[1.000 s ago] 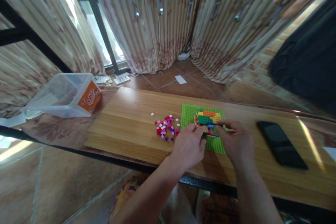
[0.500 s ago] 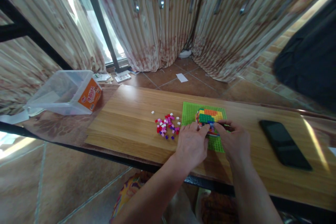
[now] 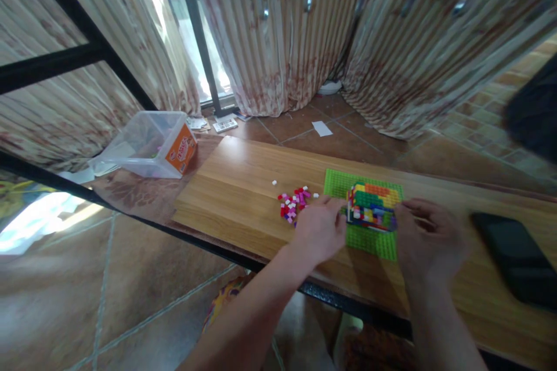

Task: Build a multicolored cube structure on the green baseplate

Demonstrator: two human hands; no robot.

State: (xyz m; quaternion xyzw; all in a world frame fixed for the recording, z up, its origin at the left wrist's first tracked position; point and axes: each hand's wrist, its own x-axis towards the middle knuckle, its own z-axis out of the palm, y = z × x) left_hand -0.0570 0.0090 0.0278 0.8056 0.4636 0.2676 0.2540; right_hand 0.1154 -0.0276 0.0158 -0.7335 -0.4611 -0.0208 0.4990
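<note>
A small model of colourful toy building bricks (image 3: 372, 203) sits on a green studded baseplate (image 3: 369, 246); its top shows green, yellow and orange, its near side mixed colours. My left hand (image 3: 319, 229) is at the model's left end, fingers close together with the tips against it. At the right end, my right hand (image 3: 429, 237) has its fingers curled and its thumb by the model's edge; motion blurs it slightly. The two hands hold the model between them. Left of the baseplate lies a pile of loose pink, red, white and purple bricks (image 3: 292, 204), partly behind my left hand.
A black phone (image 3: 516, 252) lies on the wooden board (image 3: 235, 185) at the right. A clear plastic box (image 3: 150, 145) with an orange label stands at the far left. Black metal bars (image 3: 108, 78) cross the upper left, with curtains behind.
My view has swung left, so the scene sits further right. Both hands have moved from the model's near side out to its two ends, uncovering the near side.
</note>
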